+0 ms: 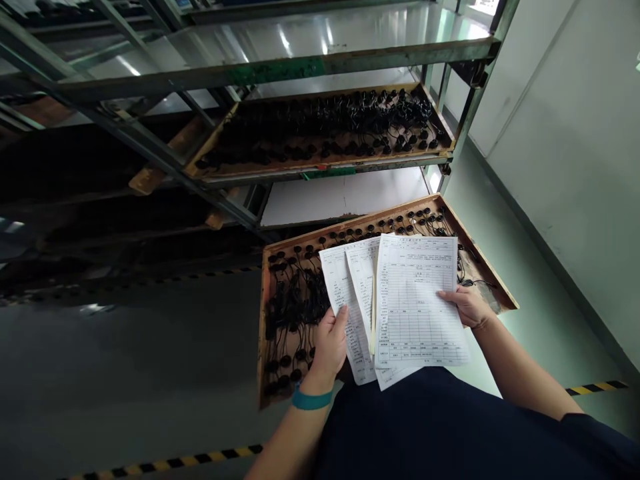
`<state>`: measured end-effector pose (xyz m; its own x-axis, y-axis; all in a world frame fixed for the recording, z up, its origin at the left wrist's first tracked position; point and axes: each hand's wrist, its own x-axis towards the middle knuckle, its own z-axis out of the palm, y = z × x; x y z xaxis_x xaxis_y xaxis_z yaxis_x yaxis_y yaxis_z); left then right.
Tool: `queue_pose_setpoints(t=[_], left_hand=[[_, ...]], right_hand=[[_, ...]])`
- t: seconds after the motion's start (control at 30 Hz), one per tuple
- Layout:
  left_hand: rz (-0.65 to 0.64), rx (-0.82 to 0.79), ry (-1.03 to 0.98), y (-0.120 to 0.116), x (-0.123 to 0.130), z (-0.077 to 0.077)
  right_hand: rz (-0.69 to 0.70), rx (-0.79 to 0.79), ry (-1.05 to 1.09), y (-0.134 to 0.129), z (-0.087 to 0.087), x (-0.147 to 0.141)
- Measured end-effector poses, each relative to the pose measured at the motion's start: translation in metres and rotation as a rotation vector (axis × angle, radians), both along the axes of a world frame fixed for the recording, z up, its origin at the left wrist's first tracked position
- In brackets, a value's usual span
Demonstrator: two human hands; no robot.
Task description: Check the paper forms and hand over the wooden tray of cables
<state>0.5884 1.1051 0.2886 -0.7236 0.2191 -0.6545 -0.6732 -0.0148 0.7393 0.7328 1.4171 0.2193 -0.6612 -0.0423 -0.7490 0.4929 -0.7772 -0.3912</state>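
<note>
The wearer's two hands hold white printed paper forms [417, 300], at least three sheets, fanned out over a shallow wooden tray with a light brown rim [264, 320]. Each form carries a heading line, a ruled table and a column of small characters down its left side, but the print is too small to read, and no brand can be made out. The left hand [331, 341], with one teal wristband [312, 399], is closed in a pinch, thumb on top, at the left edge of the leftmost sheet. The right hand [467, 305] is closed on the right edge of the rightmost sheet, its thumb lying on the face. That sheet overlaps the middle one, and a cream-coloured edge [373, 307] shows between them. The tray holds many small round black parts with black wires [295, 300], too crowded to count, along its far edge and at its left end; near its right corner is a clear plastic piece. What supports this tray cannot be seen. Beyond it, a second wooden tray [445, 127], also full of black wired parts, rests on a grey metal rack [425, 57]. Two green patches mark the rack's rails, with one small red mark just beside the lower patch. Black-and-yellow striped tape [203, 459] runs along the grey-green floor [150, 373].
</note>
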Motion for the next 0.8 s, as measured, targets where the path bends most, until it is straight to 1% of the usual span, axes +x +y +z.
queue_pose_setpoints(t=[0.07, 0.17, 0.27, 0.33, 0.37, 0.5, 0.57, 0.7, 0.8], left_hand=[[-0.021, 0.003, 0.018, 0.004, 0.004, -0.007], [-0.043, -0.012, 0.023, 0.008, 0.005, -0.008], [-0.065, 0.017, 0.004, 0.011, 0.004, -0.005], [-0.05, 0.065, -0.015, 0.013, 0.004, -0.001], [-0.041, 0.065, -0.015, 0.015, 0.005, 0.001], [0.013, -0.066, 0.067, 0.023, 0.003, 0.009], [0.031, -0.066, 0.085, 0.025, 0.0, 0.012], [0.052, -0.036, 0.033, 0.022, -0.007, 0.017], [0.076, -0.044, 0.034, 0.02, -0.01, 0.021]], right_hand=[[0.001, -0.028, 0.004, -0.008, -0.006, 0.002], [-0.013, -0.034, 0.017, -0.018, -0.007, 0.001], [-0.032, -0.013, 0.032, -0.025, -0.002, -0.002], [-0.045, 0.021, 0.037, -0.027, 0.004, -0.003], [-0.05, 0.039, 0.038, -0.027, 0.006, -0.003], [-0.061, 0.106, 0.017, -0.018, 0.013, 0.003], [-0.08, 0.148, -0.013, -0.008, 0.011, 0.009], [-0.093, 0.198, -0.041, 0.012, 0.003, 0.022], [-0.093, 0.205, -0.037, 0.017, 0.0, 0.026]])
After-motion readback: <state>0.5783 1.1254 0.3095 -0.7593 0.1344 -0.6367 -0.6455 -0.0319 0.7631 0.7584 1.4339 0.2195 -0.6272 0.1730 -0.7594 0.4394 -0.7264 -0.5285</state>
